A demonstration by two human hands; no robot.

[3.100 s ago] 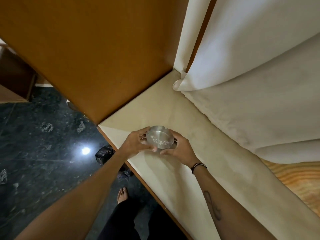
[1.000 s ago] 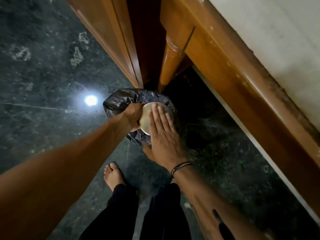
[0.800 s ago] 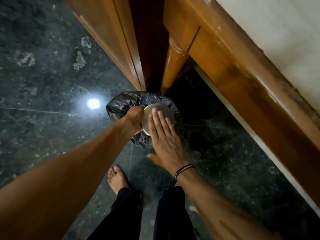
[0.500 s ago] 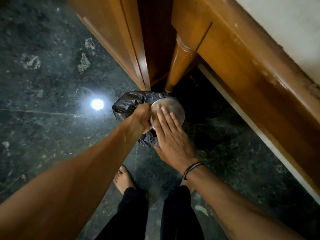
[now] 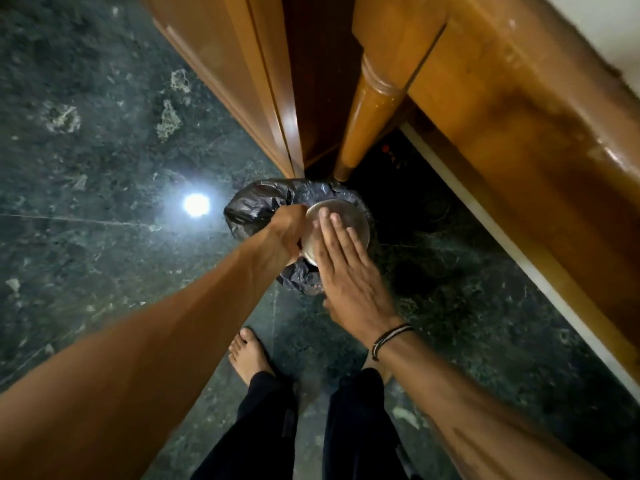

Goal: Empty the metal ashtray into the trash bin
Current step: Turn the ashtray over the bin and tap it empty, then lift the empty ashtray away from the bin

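The round metal ashtray (image 5: pixel 349 216) is turned upside down, its shiny underside facing me, right over the trash bin (image 5: pixel 256 206), which is lined with a crinkled black plastic bag. My left hand (image 5: pixel 285 233) grips the ashtray's left rim. My right hand (image 5: pixel 346 271) lies flat, fingers together and straight, with the fingertips resting on the ashtray's upturned base. The bin's opening is hidden under the ashtray and my hands.
The bin stands on a dark green marble floor (image 5: pixel 86 168) by a turned wooden leg (image 5: pixel 367 116) and a wooden panel (image 5: pixel 225 64). A wooden bed frame (image 5: pixel 519 133) runs along the right. My bare foot (image 5: pixel 247 355) and dark trousers are just below the bin.
The ashtray went from the bedside surface down to the bin and was flipped over. Over the last second my hands have held the same pose on it; only the view shifted slightly.
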